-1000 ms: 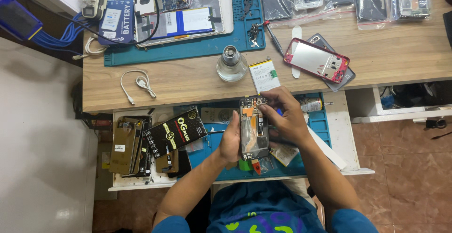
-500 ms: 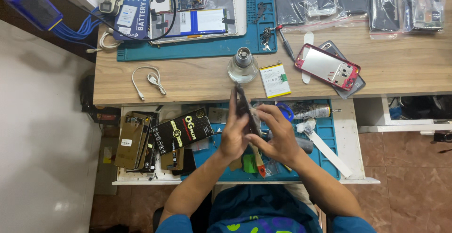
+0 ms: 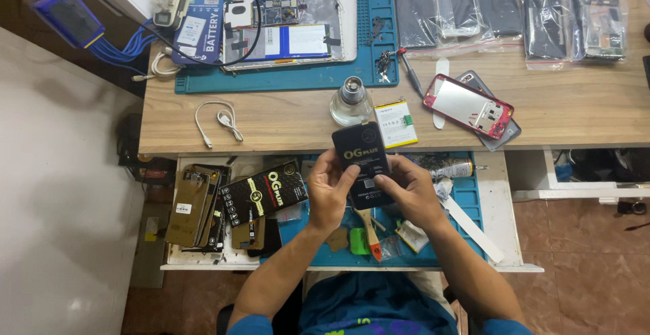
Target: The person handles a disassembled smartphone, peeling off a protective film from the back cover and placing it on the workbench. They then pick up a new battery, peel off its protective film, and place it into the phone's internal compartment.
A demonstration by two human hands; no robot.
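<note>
Both hands hold a flat black phone battery [image 3: 363,164] over the open drawer [image 3: 497,203], just below the desk [image 3: 284,115] edge. The left hand [image 3: 330,189] pinches its left long edge, thumb on the printed face and fingers curled behind; the right hand [image 3: 413,189] does the same on the right edge, thumb lying across the lower face. Neither hand is spread; both are closed on the battery, which faces up, its top end tilted away towards the desk.

It looks light and thin, a stiff slab with a soft pouch core under its wrap, so it likely bends or dents if squeezed across the middle. The glossy wrap seems smooth and may slip from a loose pinch. The long edges are the safest hold, as now, with no pressure on the face and nothing sharp near it.

Close by on the desk stand a glass bottle [image 3: 351,102] and a white-and-yellow battery [image 3: 396,123], with a red phone frame [image 3: 468,106] further right. In the drawer lie a black box [image 3: 264,193] to the left, a tube [image 3: 448,168] and a blue mat [image 3: 467,196]
</note>
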